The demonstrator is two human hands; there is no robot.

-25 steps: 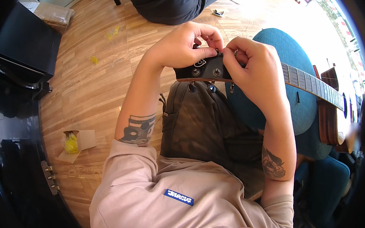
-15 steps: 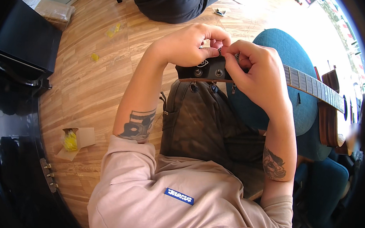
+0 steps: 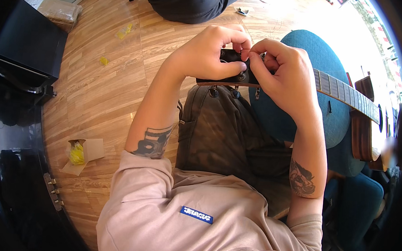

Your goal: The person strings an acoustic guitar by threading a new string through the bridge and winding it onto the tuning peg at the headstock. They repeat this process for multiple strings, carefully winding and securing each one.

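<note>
An acoustic guitar lies across my lap, its neck (image 3: 348, 94) running right to the wooden body (image 3: 366, 134). My left hand (image 3: 211, 53) grips the dark headstock (image 3: 228, 77) from above, thumb under its edge. My right hand (image 3: 283, 73) pinches something small at a tuning post on the headstock, fingertips meeting my left fingers. Several tuning pegs (image 3: 233, 91) hang below the headstock edge. What the right fingertips hold is too small to tell.
Wooden floor (image 3: 107, 89) lies to the left, with a small open cardboard box (image 3: 82, 153) holding yellow material and yellow scraps (image 3: 123, 30). A black case (image 3: 28, 43) stands at far left. Another person in dark clothes (image 3: 189, 2) sits at top. A teal chair (image 3: 313, 63) is under the guitar.
Both hands have shifted slightly up and closer together over the headstock; the guitar stays across my lap.
</note>
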